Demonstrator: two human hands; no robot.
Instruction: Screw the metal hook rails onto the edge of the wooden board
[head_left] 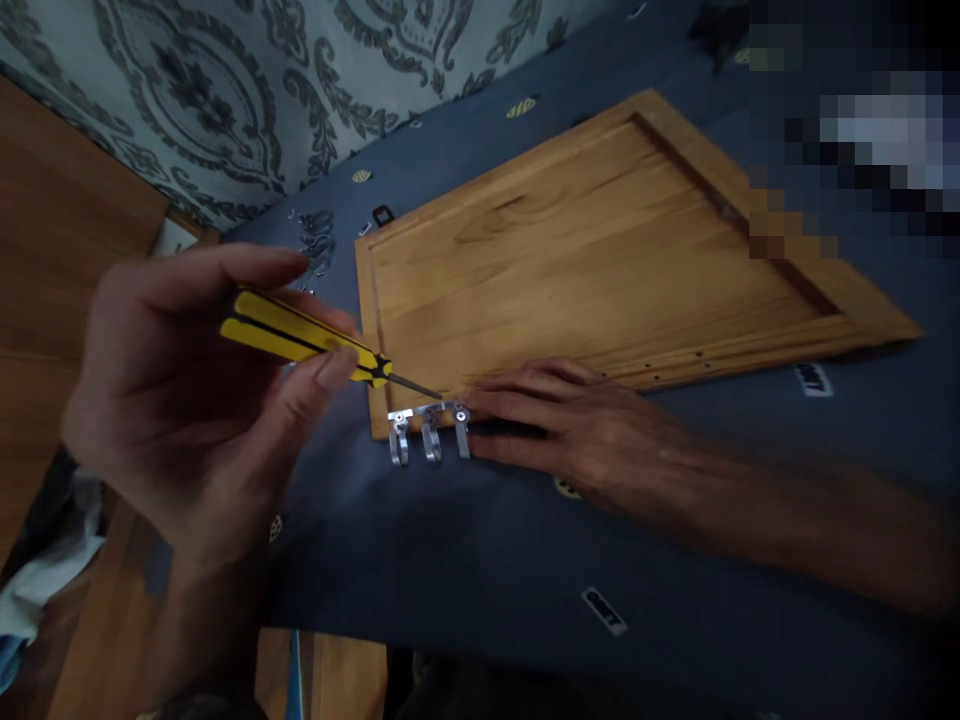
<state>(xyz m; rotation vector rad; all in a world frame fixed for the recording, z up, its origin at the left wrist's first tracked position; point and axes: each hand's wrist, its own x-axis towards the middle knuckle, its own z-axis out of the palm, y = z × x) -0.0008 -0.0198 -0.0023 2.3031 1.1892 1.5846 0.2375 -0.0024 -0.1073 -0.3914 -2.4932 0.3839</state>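
Note:
My left hand (202, 390) is closed around the yellow and black handle of a screwdriver (307, 340). The shaft slants down to the right, and its tip is close to a metal hook rack (430, 418) with three hooks. That rack lies along the near left edge of a wooden board (525, 270) with a raised frame, its hooks hanging past the edge. Cross-head screws show at the hooks. My right hand (585, 415) lies over the board's near edge, fingers stretched toward the rack's right end, fingertips at the rightmost hook. Whether the screwdriver tip touches a screw I cannot tell.
Several more metal hooks (316, 240) lie on the dark blue printed sheet (480, 560) beyond my left hand. A small dark square piece (383, 215) sits at the board's far left corner. Patterned fabric (225, 90) rises behind, and a wooden panel (67, 210) stands at left.

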